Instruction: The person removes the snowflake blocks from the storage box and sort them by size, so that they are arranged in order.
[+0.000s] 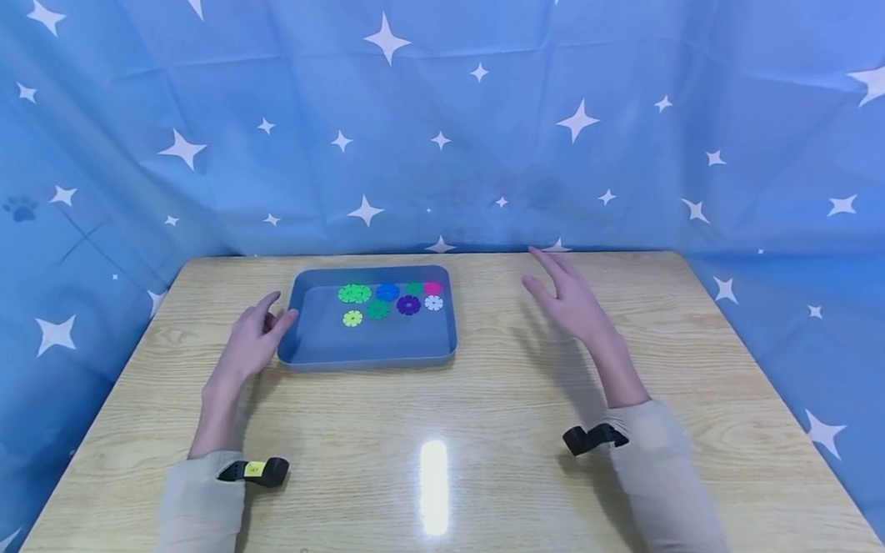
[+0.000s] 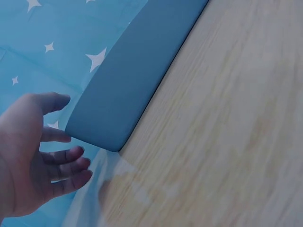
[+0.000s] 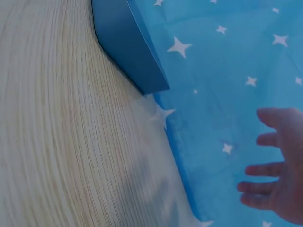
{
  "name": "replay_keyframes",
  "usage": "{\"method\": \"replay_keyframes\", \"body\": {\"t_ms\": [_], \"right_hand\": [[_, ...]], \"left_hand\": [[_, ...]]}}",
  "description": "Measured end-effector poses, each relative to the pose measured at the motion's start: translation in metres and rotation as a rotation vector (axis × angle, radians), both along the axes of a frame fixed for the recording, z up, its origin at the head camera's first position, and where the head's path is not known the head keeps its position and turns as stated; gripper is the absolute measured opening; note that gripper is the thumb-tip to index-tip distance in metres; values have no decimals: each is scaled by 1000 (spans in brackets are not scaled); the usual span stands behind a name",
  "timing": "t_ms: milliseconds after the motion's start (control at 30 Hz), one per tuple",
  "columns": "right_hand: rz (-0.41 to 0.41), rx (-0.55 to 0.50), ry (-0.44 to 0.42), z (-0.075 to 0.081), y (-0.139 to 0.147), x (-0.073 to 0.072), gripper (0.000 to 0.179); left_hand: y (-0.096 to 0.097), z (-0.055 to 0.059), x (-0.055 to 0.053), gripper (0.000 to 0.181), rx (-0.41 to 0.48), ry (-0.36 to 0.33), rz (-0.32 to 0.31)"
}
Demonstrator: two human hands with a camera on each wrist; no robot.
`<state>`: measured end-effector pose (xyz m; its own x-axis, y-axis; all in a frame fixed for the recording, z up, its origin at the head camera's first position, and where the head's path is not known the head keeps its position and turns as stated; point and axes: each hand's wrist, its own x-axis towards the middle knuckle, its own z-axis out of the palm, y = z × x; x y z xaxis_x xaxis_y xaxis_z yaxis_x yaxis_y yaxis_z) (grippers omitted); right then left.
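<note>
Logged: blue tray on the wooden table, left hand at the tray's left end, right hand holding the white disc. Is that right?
Not the last part: the head view shows the right hand holding nothing, with the white disc inside the blue tray. The left hand at the tray's left end and the wooden table stand as logged.

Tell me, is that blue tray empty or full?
Neither: colourful notched discs lie in the blue tray, mostly toward its far side, leaving much of its floor bare.
</note>
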<state>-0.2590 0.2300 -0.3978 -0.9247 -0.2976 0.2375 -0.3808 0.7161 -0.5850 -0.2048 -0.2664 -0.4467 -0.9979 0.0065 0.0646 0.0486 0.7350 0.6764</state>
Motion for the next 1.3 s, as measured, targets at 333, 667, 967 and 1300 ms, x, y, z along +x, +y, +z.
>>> {"method": "replay_keyframes", "body": {"t_ms": [333, 667, 967, 1300], "right_hand": [[64, -44, -41, 0, -28, -5, 63], [128, -136, -89, -1, -58, -9, 61], [164, -188, -129, -3, -85, -14, 56], [215, -244, -168, -11, -117, -16, 53]], "left_hand": [[1, -16, -8, 67, 106, -15, 14], [4, -22, -11, 50, 182, 42, 60], [2, -22, -11, 50, 292, 51, 32], [6, -16, -8, 55, 361, 15, -21]]}}
